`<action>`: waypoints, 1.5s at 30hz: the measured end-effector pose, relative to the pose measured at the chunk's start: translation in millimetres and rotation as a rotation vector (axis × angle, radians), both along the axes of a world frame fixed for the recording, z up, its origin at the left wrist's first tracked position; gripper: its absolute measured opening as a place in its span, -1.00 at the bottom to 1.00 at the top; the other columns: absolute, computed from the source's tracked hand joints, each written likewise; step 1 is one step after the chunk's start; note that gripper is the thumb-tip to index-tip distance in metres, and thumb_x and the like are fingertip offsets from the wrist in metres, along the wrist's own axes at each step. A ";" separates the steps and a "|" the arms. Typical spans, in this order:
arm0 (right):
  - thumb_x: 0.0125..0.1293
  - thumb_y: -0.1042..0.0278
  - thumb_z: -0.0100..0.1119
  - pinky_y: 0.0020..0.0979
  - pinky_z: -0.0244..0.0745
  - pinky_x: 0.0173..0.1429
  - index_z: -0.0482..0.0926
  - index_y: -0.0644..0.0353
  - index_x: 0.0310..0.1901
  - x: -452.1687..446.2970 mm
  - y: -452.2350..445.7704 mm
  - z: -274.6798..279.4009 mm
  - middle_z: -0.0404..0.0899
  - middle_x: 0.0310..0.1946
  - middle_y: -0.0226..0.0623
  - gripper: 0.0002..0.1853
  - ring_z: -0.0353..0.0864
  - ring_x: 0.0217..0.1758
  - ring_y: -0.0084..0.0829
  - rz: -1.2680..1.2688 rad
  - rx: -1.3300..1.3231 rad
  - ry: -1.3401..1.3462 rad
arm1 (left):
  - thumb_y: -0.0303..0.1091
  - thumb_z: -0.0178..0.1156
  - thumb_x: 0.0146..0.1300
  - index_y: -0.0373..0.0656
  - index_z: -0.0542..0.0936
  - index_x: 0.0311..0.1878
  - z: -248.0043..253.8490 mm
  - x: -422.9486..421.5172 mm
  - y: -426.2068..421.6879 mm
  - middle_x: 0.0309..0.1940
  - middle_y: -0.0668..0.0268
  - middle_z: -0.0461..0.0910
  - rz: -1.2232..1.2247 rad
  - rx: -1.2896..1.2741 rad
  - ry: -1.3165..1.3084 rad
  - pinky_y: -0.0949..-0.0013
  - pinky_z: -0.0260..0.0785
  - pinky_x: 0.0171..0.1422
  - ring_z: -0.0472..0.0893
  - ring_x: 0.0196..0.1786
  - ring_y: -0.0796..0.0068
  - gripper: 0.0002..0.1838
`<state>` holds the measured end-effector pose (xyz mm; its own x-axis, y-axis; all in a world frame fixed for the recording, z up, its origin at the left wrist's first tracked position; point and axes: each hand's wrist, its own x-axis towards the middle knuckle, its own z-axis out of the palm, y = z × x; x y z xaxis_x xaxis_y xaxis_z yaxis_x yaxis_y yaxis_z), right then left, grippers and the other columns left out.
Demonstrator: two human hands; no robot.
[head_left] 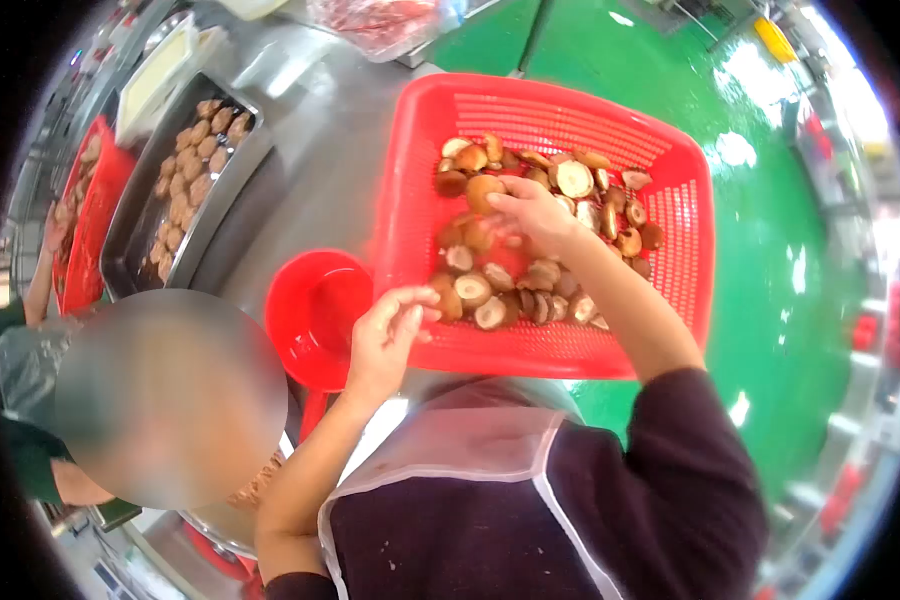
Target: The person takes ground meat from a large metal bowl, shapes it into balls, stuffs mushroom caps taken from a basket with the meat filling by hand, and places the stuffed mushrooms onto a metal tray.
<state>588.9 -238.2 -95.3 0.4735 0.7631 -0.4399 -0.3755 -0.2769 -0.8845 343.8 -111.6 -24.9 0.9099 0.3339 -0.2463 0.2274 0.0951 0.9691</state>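
A red plastic basket [544, 350] with slotted walls holds many brown mushrooms, some turned with their pale cut undersides up [574, 179]. Over its middle, my right hand [537, 212] pinches a brown mushroom [484, 193] between thumb and fingers. My left hand [385, 338] is at the basket's near left edge, its fingers loosely bent and apart, with nothing visible in it. Just beyond those fingertips lies another mushroom [448, 298]; whether they touch it I cannot tell. Blur softens the mushrooms below my right hand.
Left of the basket stands a red dipper [320, 300] with a handle. A dark metal tray [240, 178] of brown round pieces lies on the steel table [315, 165]. At far left, another person works by a red basket [110, 185]. A clear bag of reddish contents [380, 22] sits at the back.
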 end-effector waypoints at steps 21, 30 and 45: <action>0.03 0.47 0.22 -0.27 0.44 -0.05 0.59 0.09 -0.19 -319.4 150.8 157.8 0.51 -0.23 -0.21 -0.75 0.50 -0.13 -0.18 0.693 0.778 -1.217 | -0.37 0.06 0.29 -0.12 0.41 0.06 44.2 -277.5 74.5 -0.21 0.15 0.57 0.885 -0.550 -0.414 0.50 0.50 -0.46 0.61 -0.40 0.40 -0.72; 0.14 0.40 0.06 -0.18 0.46 0.07 0.55 0.11 -0.03 -391.1 287.8 49.7 0.52 0.01 -0.13 -0.68 0.51 0.08 -0.16 1.688 -0.258 -1.637 | -0.48 -0.01 0.28 -0.23 0.33 0.09 14.5 -365.2 109.0 -0.12 0.11 0.46 1.397 -0.458 -0.662 0.43 0.53 -0.31 0.60 -0.26 0.28 -0.69; 0.13 0.26 0.02 -0.15 0.44 0.03 0.61 0.18 -0.11 -437.4 240.0 -13.0 0.59 -0.15 -0.02 -0.67 0.58 -0.07 -0.10 2.202 -0.182 -1.424 | -0.48 -0.01 0.29 -0.23 0.39 0.03 20.7 -341.1 93.4 -0.17 0.08 0.54 1.205 -0.472 -0.548 0.47 0.54 -0.39 0.62 -0.33 0.33 -0.75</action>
<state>151.5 1.8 -108.4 -0.5035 0.3408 -0.7939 0.7495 0.6294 -0.2052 2.6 -18.2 -4.2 0.1436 0.9536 -0.2645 -0.6172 0.2952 0.7293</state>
